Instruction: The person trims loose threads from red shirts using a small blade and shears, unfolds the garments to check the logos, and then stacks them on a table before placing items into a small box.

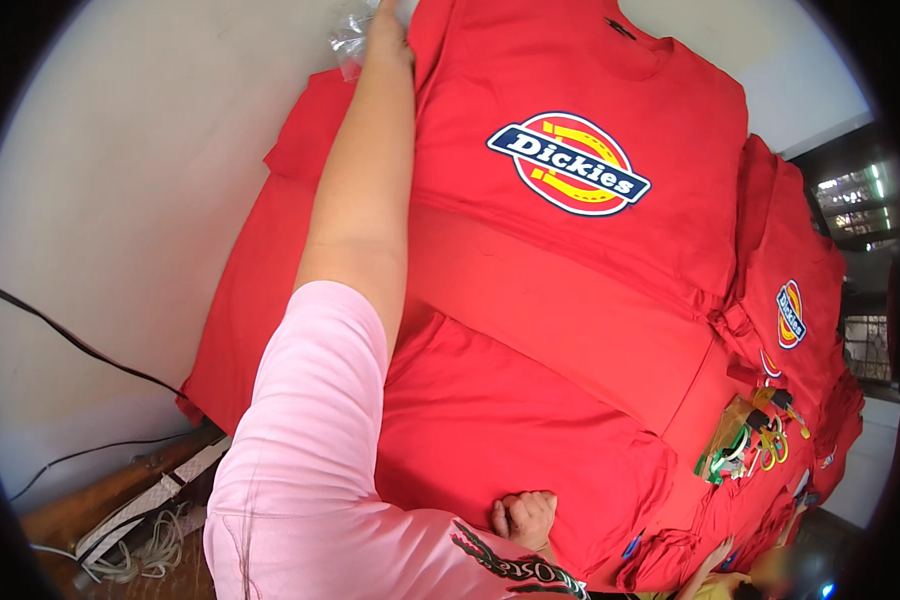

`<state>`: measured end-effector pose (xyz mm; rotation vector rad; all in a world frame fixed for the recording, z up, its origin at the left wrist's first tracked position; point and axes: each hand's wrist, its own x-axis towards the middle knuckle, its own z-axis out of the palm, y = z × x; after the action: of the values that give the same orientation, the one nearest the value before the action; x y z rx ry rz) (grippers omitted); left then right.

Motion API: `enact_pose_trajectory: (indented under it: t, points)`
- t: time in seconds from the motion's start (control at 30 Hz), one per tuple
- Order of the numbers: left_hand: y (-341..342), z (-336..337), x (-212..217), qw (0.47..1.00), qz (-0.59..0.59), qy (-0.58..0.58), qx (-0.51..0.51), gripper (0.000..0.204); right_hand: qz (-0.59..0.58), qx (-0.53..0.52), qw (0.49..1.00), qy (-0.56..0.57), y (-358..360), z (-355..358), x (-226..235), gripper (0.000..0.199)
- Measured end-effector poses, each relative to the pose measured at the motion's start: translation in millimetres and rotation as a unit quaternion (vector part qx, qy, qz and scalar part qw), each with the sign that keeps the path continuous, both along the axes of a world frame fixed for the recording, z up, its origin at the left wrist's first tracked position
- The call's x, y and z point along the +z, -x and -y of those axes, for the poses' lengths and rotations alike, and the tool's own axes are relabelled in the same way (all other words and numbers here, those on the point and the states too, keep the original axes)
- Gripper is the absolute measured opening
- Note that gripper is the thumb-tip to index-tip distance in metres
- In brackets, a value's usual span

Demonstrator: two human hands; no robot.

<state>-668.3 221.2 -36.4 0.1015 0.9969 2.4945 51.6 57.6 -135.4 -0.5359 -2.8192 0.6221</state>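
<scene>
My left arm stretches to the far side across red fabric. My left hand [388,38] is at the upper edge, its fingers mostly cut off. It lies between a crinkled clear plastic bag [350,42] and a red T-shirt [570,90] spread flat, with a round logo on its chest. Whether it grips either one cannot be made out. Close to my body, my right hand [525,518] is closed, fingers curled, on a smooth folded red garment [510,410]. What it holds, if anything, is hidden.
More red shirts [795,260] are piled at the right. Scissors with yellow handles [773,445] and other small tools lie among them. Another person's hand [715,562] shows at the lower right. A black cable [80,345] runs along the left wall, above a wooden bench [170,555] with bundled cord [150,550].
</scene>
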Motion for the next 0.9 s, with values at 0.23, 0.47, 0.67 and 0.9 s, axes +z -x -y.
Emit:
enact_pose_trajectory:
  t: [0.23,0.47,0.67,0.9]
  points:
    - [16,8,9,0.985,-0.026,0.085,-0.146,0.059,-0.009,-0.002,1.000,-0.003,0,-1,-3,0.017]
    - [-16,-16,34,0.975,-0.107,-0.078,-0.180,0.060,0.006,0.004,1.000,0.003,-3,1,-5,0.017]
    - [-90,8,56,0.992,0.111,-0.049,0.028,0.056,0.008,-0.002,1.000,0.006,-1,2,-1,0.018]
    - [-28,-23,3,0.990,0.044,0.012,0.137,0.047,-0.003,-0.003,1.000,0.002,2,2,1,0.017]
